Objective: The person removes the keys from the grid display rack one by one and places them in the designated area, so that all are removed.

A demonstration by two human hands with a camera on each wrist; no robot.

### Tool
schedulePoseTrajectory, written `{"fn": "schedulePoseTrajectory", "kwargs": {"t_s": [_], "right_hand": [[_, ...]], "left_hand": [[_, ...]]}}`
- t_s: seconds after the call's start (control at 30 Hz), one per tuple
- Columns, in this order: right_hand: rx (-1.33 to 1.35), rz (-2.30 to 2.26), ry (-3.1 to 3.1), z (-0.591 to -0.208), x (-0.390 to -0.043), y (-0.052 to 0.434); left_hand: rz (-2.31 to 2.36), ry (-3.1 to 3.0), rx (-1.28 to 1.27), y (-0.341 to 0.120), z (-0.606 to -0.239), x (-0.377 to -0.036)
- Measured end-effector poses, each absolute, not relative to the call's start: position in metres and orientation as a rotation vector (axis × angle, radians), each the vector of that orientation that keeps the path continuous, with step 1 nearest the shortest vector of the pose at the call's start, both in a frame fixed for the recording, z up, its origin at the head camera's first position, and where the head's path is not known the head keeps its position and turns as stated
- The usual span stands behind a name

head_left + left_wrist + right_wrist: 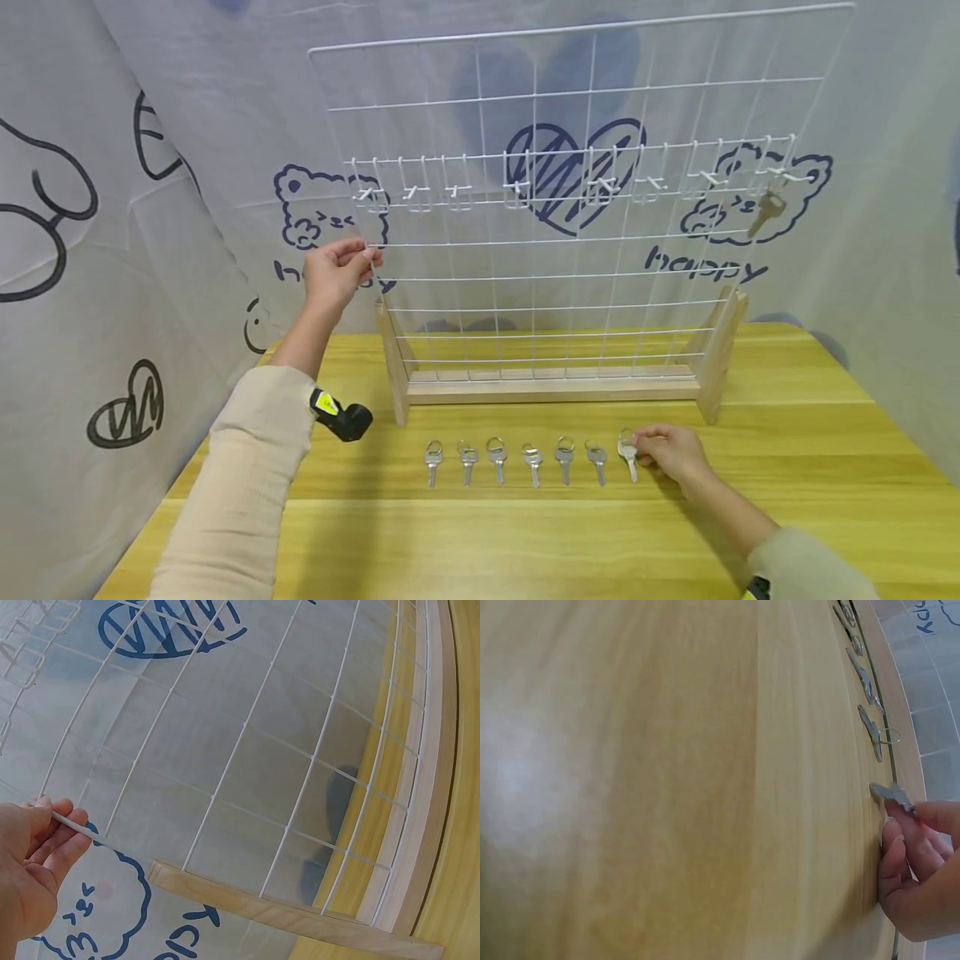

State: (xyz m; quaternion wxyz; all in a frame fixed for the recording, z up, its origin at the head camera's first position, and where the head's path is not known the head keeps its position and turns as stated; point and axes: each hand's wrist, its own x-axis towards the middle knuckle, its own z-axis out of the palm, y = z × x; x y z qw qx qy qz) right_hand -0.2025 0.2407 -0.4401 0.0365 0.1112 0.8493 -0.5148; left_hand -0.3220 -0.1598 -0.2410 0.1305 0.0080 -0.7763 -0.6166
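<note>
While right hand (670, 451) pinches one, seven keys (532, 461).

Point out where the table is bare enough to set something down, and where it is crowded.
Bare: the table in front of the row of keys, and right of the grid rack past the right hand. Crowded: the strip between the keys and the rack's wooden base.

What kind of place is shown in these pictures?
Probably a staged tabletop set, not a home: printed cloth screens a wooden table, where a wire grid stands behind a neat row of keys.
</note>
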Motion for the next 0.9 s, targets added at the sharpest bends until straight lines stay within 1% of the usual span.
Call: {"fn": "schedulePoseTrajectory", "kwargs": {"t_s": [0.27,0.5,0.9], "right_hand": [[0.354,-1.553,2.606,-0.4372,-0.2043,0.2377],[0.301,-1.440,2.681,-0.4327,-0.2015,0.2397],[0.262,-1.444,2.754,-0.4362,-0.1993,0.2381]], "left_hand": [[-1.762,-2.278,0.038,-0.1602,-0.2418,-0.3217],[-1.759,-2.280,0.044,-0.1593,-0.2423,-0.3218],[-1.742,-2.298,0.049,-0.1583,-0.2423,-0.3218]]}}
